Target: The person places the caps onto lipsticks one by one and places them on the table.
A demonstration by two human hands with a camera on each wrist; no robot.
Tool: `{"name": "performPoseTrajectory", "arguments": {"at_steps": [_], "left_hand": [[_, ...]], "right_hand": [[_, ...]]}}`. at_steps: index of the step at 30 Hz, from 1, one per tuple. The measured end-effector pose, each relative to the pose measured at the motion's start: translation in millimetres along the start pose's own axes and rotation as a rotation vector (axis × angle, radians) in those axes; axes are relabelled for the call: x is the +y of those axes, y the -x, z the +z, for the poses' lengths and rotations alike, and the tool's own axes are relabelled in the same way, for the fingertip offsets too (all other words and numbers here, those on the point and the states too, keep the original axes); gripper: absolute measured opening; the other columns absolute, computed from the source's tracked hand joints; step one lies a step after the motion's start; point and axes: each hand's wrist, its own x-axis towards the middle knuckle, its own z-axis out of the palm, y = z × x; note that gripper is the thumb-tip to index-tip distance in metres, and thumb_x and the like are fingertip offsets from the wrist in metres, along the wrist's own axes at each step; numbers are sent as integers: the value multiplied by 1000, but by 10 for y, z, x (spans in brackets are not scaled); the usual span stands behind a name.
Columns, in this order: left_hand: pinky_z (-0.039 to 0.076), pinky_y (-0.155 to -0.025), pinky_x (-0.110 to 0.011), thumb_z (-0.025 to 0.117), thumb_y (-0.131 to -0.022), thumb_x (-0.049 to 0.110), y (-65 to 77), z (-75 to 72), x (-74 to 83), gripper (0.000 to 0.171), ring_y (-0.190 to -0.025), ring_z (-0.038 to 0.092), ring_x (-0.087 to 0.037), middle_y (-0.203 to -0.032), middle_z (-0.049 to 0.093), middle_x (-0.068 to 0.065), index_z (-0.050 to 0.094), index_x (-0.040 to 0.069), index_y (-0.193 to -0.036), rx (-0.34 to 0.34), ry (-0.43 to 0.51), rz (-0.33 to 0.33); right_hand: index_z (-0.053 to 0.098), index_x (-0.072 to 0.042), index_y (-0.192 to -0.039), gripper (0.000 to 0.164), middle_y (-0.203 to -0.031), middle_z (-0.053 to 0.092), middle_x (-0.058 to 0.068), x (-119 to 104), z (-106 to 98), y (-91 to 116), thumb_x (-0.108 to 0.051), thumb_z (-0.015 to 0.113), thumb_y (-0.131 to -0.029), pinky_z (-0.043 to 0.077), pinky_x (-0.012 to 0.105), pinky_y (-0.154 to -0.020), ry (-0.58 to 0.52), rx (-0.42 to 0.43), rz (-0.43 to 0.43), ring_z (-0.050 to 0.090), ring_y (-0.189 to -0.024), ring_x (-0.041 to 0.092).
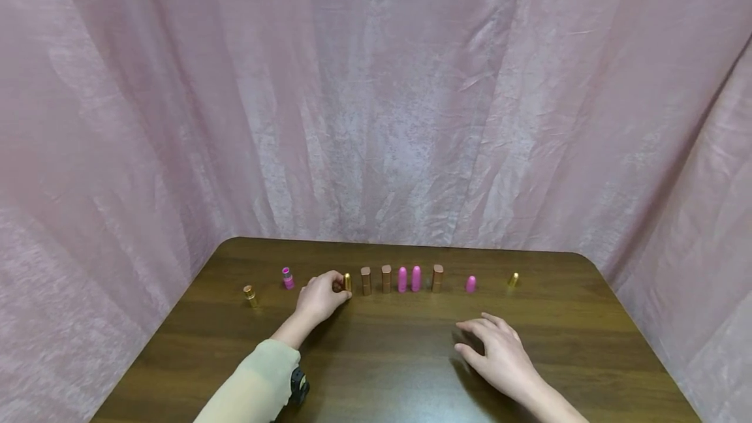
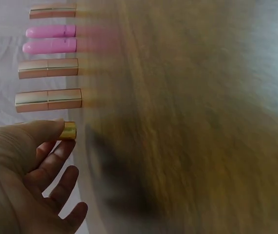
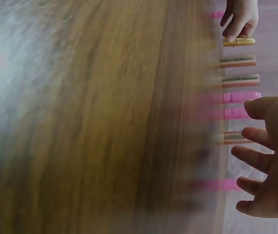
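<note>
My left hand (image 1: 320, 296) pinches a gold lipstick (image 1: 347, 282) between thumb and fingers; it stands upright at the left end of the row. In the left wrist view its gold base (image 2: 69, 130) shows below the thumb, the rest covered by the hand. Right beside it stand two rose-gold lipsticks, the nearer one (image 1: 366, 281) and another (image 1: 386, 279). Then come two pink lipsticks (image 1: 402, 279) and a third rose-gold lipstick (image 1: 437, 278). My right hand (image 1: 499, 354) holds nothing, fingers spread and slightly bent, over the table in front of the row's right part.
On the left stand a gold lipstick base (image 1: 250, 296) and a pink one with a silvery band (image 1: 288, 278), both capless. To the right are a short pink cap (image 1: 471, 284) and a gold cap (image 1: 514, 279). A pink curtain (image 1: 376, 116) hangs behind the wooden table (image 1: 376, 371).
</note>
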Motion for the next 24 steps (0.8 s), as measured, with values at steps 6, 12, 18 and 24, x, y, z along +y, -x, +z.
{"name": "performPoseTrajectory", "arguments": {"at_steps": [6, 12, 18, 24], "left_hand": [[47, -86, -54, 82, -86, 24, -36, 55, -30, 19, -97, 67, -26, -94, 73, 5, 72, 16, -100, 4, 7, -33], [45, -91, -60, 82, -87, 32, 4, 44, -89, 34, -112, 60, -36, -111, 72, -2, 72, 15, -115, -13, -38, -29], [42, -97, -62, 79, -88, 41, 157, -96, -145, 55, -120, 55, -40, -129, 66, -10, 66, 12, -132, -37, -121, -6], [40, -102, -63, 77, -88, 43, 410, -209, -128, 53, -121, 56, -39, -129, 66, -11, 68, 12, -129, -19, -230, 107]], "right_hand": [[74, -18, -120, 35, -117, 71, -7, 13, -10, 32, -30, 81, -88, 32, 62, -109, -9, -13, 23, 50, -134, 38], [74, -17, -120, 36, -118, 71, -5, 68, -24, 31, -29, 81, -87, 34, 64, -107, 8, 13, 5, 51, -132, 39], [74, -16, -121, 36, -128, 68, 5, 226, -107, 29, -29, 80, -88, 28, 68, -109, 59, 10, 14, 47, -135, 41], [76, -18, -118, 31, -136, 63, 14, 452, -232, 70, -30, 79, -89, 25, 71, -107, 96, 12, 50, 43, -135, 46]]}}
